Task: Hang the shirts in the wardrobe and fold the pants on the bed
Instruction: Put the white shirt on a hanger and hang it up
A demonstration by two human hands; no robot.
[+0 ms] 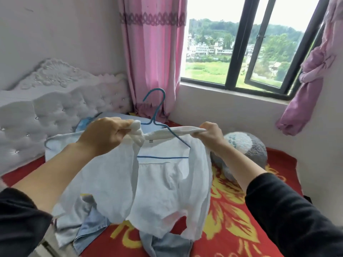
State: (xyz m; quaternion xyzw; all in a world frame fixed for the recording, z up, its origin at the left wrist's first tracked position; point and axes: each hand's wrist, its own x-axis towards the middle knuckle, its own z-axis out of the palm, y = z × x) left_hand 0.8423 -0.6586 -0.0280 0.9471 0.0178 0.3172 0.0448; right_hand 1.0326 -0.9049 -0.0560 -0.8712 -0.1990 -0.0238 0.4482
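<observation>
I hold a white shirt (163, 191) up over the bed (241, 219). My left hand (105, 134) grips a bunch of its collar at the left. My right hand (211, 134) pinches the stretched neckline at the right. A blue wire hanger (157, 115) sits inside the neck opening, its hook sticking up above the collar and its bottom bar showing through the opening. Light blue denim garments (89, 230) lie crumpled on the bed below the shirt.
A grey and white plush toy (245, 147) lies on the red and yellow blanket to the right. A white tufted headboard (55, 101) stands at the left, with a pillow (59, 143) in front. Pink curtains (152, 58) flank the window (246, 43).
</observation>
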